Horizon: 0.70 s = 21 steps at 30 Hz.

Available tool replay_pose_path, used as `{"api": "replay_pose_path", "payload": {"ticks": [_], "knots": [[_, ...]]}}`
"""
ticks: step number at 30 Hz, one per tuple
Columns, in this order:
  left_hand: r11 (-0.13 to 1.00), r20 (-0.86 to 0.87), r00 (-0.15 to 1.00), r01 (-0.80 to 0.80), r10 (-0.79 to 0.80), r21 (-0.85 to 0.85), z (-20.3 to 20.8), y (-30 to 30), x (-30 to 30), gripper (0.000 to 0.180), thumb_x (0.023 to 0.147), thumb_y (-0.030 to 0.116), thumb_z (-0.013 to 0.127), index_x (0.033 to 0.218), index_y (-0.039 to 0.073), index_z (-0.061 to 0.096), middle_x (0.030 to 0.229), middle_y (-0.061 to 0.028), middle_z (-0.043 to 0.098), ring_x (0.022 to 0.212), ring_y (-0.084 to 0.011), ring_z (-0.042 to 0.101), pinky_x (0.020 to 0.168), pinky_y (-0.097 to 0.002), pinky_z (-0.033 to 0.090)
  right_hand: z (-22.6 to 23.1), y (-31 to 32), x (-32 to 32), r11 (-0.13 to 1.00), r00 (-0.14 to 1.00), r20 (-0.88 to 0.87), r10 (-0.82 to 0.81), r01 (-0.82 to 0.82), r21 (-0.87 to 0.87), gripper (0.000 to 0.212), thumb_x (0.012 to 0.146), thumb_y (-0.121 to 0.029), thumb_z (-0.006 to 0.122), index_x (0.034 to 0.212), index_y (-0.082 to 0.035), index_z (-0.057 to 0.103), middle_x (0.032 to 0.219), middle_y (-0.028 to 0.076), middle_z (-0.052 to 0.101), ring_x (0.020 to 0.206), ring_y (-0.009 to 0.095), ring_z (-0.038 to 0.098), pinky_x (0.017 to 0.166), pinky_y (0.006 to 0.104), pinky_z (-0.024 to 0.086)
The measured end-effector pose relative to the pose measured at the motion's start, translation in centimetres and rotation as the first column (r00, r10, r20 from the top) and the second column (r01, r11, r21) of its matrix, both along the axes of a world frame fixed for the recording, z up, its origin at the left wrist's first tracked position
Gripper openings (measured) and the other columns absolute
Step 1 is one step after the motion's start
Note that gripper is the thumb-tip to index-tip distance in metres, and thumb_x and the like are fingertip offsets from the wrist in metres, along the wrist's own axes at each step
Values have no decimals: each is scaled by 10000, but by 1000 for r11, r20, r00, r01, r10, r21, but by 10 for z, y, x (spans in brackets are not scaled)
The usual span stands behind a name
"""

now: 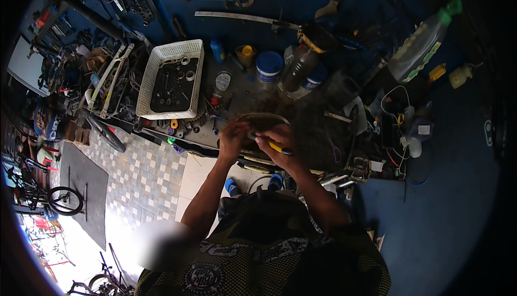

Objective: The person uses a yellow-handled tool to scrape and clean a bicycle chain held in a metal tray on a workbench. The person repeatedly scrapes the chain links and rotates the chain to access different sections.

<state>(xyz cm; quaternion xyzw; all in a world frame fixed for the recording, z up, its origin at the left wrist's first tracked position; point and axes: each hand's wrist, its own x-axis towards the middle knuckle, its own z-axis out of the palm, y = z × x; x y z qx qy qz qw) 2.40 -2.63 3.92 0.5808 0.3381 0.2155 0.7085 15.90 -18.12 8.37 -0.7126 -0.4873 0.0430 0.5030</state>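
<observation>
My right hand (279, 141) is closed around a tool with a yellow-and-black handle (280, 148); its kind cannot be made out. The handle points back toward my wrist, and the tool's other end lies between my two hands. Close beside it, my left hand (233, 139) has its fingers drawn together at the tool's front end, on something small and dark that is hard to make out. Both hands are over the near edge of the workbench, at a shallow pan (264, 115) whose pale rim shows behind the fingers. The pan's contents are mostly hidden.
A white plastic basket (198, 75) with loose metal parts stands left on the bench. Behind my hands are a blue-and-white tub (269, 65), a dark bottle (299, 70) and a clear bottle with a green label (223, 80). Cables (397, 92) clutter the right end.
</observation>
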Motion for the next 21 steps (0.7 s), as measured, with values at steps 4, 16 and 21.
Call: {"api": "replay_pose_path", "payload": {"ticks": [4, 16, 21], "knots": [[998, 136, 990, -22, 30, -60, -4, 3, 0, 209, 1015, 46, 619, 1177, -71, 679, 1112, -148, 735, 994, -208, 737, 846, -378, 674, 15, 7, 11, 981, 991, -11, -131, 128, -148, 183, 878, -271, 819, 986, -122, 819, 837, 46, 713, 993, 240, 621, 918, 392, 489], [997, -64, 998, 10, -5, 75, 8, 10, -1, 214, 1014, 90, 647, 1105, -89, 721, 1023, -163, 752, 921, -195, 749, 734, -352, 686, 17, 4, 21, 962, 942, 205, 265, -246, -114, 174, 843, -276, 840, 950, -140, 819, 868, 29, 768, 992, 256, 618, 944, 399, 455], [999, 16, 1000, -10, 10, -44, -3, 6, -2, 198, 1018, 76, 639, 1145, -58, 710, 977, -125, 746, 935, -236, 752, 727, -367, 670, 7, 6, 33, 997, 991, 132, -25, 34, -65, 178, 897, -275, 811, 915, -100, 792, 844, 59, 737, 888, 247, 628, 818, 394, 489]]}}
